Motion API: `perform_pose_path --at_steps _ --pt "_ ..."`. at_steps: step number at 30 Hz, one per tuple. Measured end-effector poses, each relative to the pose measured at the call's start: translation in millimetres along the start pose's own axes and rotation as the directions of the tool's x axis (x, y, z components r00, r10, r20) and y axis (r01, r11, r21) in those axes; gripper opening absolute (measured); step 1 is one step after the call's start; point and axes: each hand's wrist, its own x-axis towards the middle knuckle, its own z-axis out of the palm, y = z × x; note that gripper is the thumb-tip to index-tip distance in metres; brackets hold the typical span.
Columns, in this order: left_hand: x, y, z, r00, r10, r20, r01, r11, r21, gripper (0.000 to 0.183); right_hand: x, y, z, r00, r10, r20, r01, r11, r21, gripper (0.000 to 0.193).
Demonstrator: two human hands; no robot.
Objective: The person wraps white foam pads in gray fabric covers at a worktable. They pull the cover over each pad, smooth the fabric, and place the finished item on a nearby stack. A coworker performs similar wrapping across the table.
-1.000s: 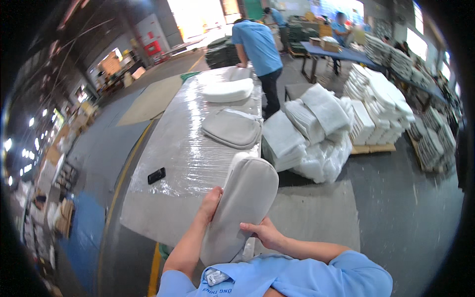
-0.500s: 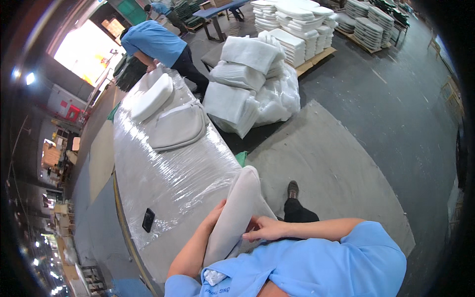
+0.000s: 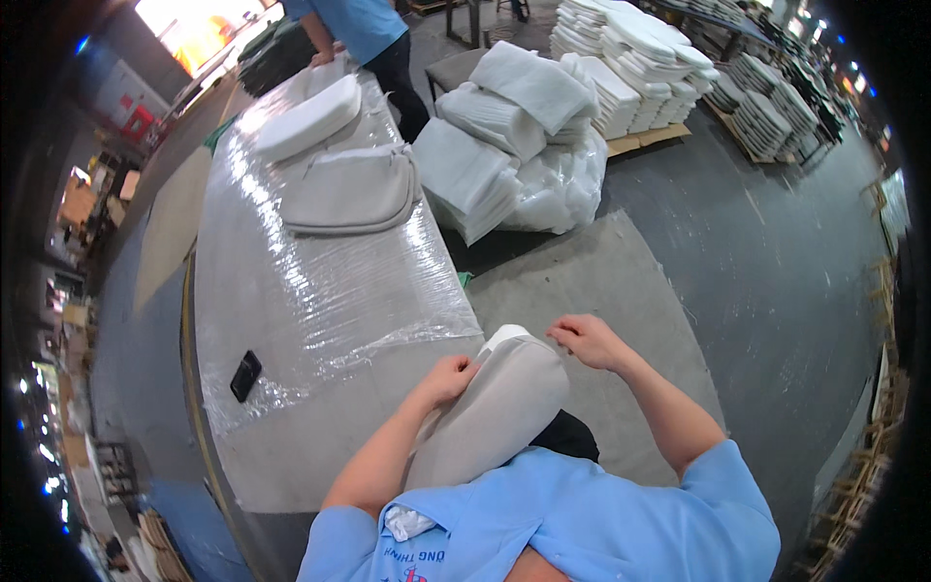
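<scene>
Fingers of the left hand are grasping the left edge of a grey cushion, while those of the right hand are curling just beside its far end; whether they are pinching anything, I cannot tell. White padding is showing at that end, and the near end is resting against a blue shirt. Beyond, a phone, a grey cover and a white pad are lying on a plastic-wrapped surface.

Daylight blazes white in the far left doorway; plastic film on the bench glares; dark fisheye rim bends edges.
</scene>
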Motion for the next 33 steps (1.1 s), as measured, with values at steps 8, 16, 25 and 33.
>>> perform_pose_path --at_steps 8,16,25,33 --pt "-12.7 20.8 25.2 0.94 0.199 -0.277 -0.153 0.972 0.177 0.027 49.9 -30.6 31.5 0.94 -0.238 0.246 0.301 0.917 -0.261 0.029" --pt "-30.6 20.4 51.2 0.684 0.459 -0.567 -0.327 0.888 0.324 0.009 19.9 -20.7 27.7 0.822 -0.527 0.218 0.568 0.787 -0.242 0.024" --pt "-36.1 19.8 42.8 0.539 0.685 -0.49 -0.439 0.725 0.53 0.011 74.9 -50.3 41.6 0.898 -0.085 0.433 0.271 0.881 -0.389 0.029" --pt "-1.3 9.6 35.1 0.837 0.357 -0.414 -0.289 0.932 0.219 0.018 112.9 -21.5 68.6 0.935 -0.29 0.203 0.332 0.919 -0.214 0.022"
